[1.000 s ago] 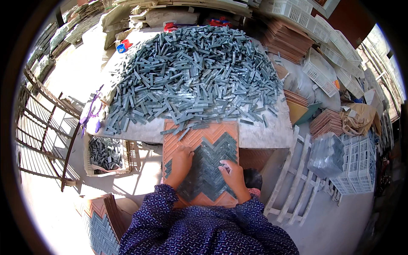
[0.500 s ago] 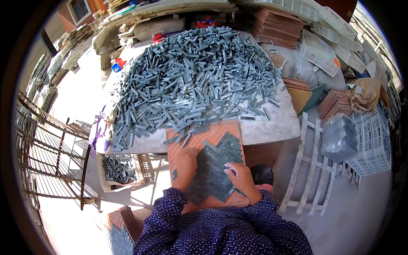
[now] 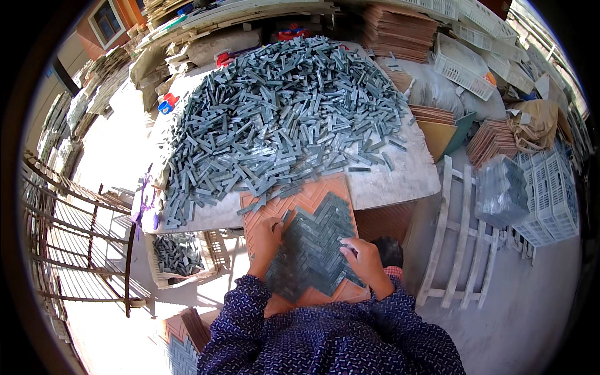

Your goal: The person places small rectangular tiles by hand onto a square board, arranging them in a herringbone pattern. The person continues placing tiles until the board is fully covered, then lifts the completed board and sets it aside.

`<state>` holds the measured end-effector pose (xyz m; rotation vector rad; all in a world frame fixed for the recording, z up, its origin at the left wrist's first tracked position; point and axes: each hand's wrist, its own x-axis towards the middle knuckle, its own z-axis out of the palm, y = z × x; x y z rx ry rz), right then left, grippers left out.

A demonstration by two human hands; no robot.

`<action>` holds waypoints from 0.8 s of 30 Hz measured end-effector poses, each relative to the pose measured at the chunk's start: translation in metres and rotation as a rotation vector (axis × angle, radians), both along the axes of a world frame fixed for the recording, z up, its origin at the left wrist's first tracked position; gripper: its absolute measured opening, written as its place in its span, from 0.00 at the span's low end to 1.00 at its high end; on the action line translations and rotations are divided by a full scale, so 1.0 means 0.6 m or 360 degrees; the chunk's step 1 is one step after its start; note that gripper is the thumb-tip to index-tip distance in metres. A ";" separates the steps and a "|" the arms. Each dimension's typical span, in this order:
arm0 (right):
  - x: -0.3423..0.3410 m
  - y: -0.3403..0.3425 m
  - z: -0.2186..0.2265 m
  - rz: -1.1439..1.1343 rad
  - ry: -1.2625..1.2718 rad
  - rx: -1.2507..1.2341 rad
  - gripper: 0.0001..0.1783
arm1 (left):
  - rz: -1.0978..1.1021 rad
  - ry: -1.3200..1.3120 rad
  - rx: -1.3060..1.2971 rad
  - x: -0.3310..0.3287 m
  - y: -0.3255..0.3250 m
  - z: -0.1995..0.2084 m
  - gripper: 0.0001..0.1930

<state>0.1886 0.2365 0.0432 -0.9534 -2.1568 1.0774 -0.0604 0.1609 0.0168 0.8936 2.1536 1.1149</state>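
A terracotta-coloured herringbone tray (image 3: 337, 185) lies before me, its far end at the table's near edge. Green-grey stone strips in a zigzag sheet (image 3: 315, 240) fill much of its grooves. At the sheet's left edge, my left hand (image 3: 267, 242) is closed, with a dark stone strip (image 3: 286, 216) showing at its fingertips. Over the right edge, my right hand (image 3: 364, 259) is pinched; whatever lies between its fingertips is too small to make out. Beyond the tray rises a big heap of loose stone strips (image 3: 281, 112), a few spilling onto its far edge.
The heap rests on a pale table (image 3: 400, 181). Below it on the left stands a crate (image 3: 215, 250) of strips. A wooden rack (image 3: 453, 237), wrapped tile stack (image 3: 502, 194) and white crates (image 3: 465, 69) are on the right. Curved metal bars (image 3: 75, 219) stand at the left.
My left hand has drawn back slightly, and a strip shows at its fingertips. My right hand has shifted a little right, away from the sheet's middle. The whole view has tilted slightly.
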 end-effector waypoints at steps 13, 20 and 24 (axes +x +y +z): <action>0.003 -0.001 -0.016 0.0006 0.0035 -0.0004 0.11 | -0.0120 0.0756 0.0244 0.009 0.000 -0.038 0.07; -0.004 -0.005 -0.021 0.0072 -0.0018 -0.0002 0.12 | -0.0102 0.0789 0.0226 0.019 0.018 -0.045 0.06; -0.001 -0.006 -0.006 0.0014 0.0063 0.0006 0.12 | 0.0099 0.0639 0.0277 -0.018 0.018 -0.055 0.10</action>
